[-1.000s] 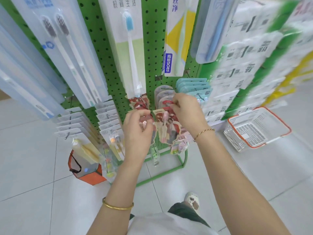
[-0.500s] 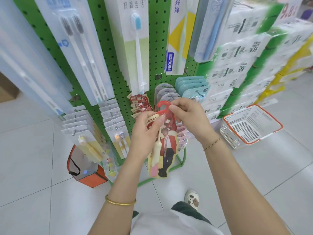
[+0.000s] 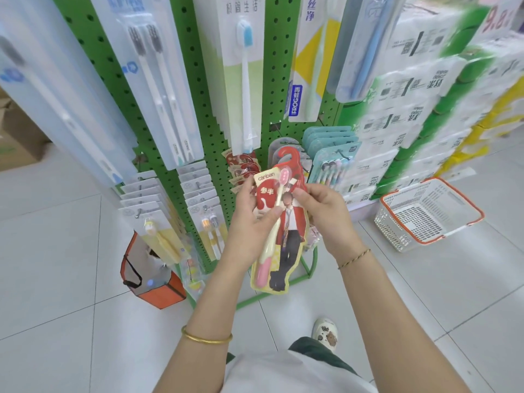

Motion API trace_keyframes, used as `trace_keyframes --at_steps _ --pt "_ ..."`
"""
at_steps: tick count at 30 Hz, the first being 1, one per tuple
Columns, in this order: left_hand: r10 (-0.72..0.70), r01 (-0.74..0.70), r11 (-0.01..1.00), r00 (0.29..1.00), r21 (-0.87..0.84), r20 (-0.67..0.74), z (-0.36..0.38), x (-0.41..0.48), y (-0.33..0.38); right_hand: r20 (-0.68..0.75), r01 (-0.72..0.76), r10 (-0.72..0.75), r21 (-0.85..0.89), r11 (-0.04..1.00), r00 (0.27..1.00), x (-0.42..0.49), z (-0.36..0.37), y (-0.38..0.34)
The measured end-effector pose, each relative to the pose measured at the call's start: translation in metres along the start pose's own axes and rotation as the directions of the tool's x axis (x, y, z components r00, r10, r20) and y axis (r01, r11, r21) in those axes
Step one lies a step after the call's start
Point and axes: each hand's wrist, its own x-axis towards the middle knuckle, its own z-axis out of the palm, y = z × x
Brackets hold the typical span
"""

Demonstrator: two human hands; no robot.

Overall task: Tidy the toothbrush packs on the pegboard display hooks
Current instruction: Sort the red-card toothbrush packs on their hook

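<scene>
Both hands hold one red toothbrush pack (image 3: 286, 231) upright in front of the lower rows of the green pegboard (image 3: 272, 66), off any hook. The left hand (image 3: 249, 219) grips its left edge, thumb laid across the front. The right hand (image 3: 326, 214) pinches the right edge near the top. The pack's red hanger loop (image 3: 286, 156) overlaps the grey packs (image 3: 279, 144) hanging behind it. Its lower end hangs free above the stand's green base rail (image 3: 310, 265).

Just left of the loop hangs a row of matching red packs (image 3: 241, 165). Just right of it is a crowded row of teal packs (image 3: 329, 140). Long packs overhang from above. The tiled floor (image 3: 85, 251) lies open to the left. A white basket (image 3: 425, 217) sits to the right and an orange bag (image 3: 153, 282) by the stand's left foot.
</scene>
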Motion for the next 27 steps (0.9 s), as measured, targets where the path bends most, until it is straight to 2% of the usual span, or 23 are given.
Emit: trace_keyframes --at_steps 3,7,12,15,18,20,22,24,25,27 --pt "-0.029 0.032 0.999 0.996 -0.023 0.088 0.002 -0.002 0.000 -0.121 -0.051 0.062 0.092 0.994 0.991 0.003 -0.008 0.005" --pt "-0.063 0.047 0.995 0.977 0.084 0.205 0.002 -0.004 0.001 -0.277 -0.090 0.150 0.217 0.972 0.949 0.010 -0.025 0.020" --pt "-0.001 -0.103 0.935 0.956 0.338 0.293 0.003 -0.009 0.004 -0.434 -0.112 0.229 0.278 0.954 0.871 0.013 -0.034 0.024" --pt "0.074 -0.275 0.821 0.920 0.500 0.385 0.004 -0.010 0.003 -0.485 -0.104 0.261 0.325 0.940 0.835 0.017 -0.036 0.027" --pt "0.024 -0.306 0.684 0.917 0.663 0.398 0.006 -0.011 0.005 -0.502 -0.093 0.265 0.342 0.935 0.823 0.015 -0.034 0.026" --pt "0.052 -0.314 0.596 0.933 0.739 0.356 0.007 -0.012 0.006 -0.485 -0.077 0.256 0.359 0.930 0.836 0.013 -0.031 0.023" --pt "0.092 -0.319 0.565 0.941 0.761 0.326 0.008 -0.011 0.004 -0.465 -0.070 0.257 0.381 0.922 0.847 0.009 -0.029 0.020" --pt "0.076 -0.317 0.591 0.937 0.742 0.340 0.008 -0.011 0.002 -0.430 -0.070 0.262 0.413 0.908 0.864 0.005 -0.027 0.016" --pt "0.055 -0.307 0.647 0.932 0.698 0.358 0.009 -0.012 0.003 -0.404 -0.077 0.268 0.431 0.899 0.875 0.004 -0.026 0.014" --pt "0.019 -0.223 0.832 0.927 0.509 0.374 0.012 -0.016 0.007 -0.347 -0.104 0.286 0.459 0.882 0.893 0.004 -0.026 0.012"
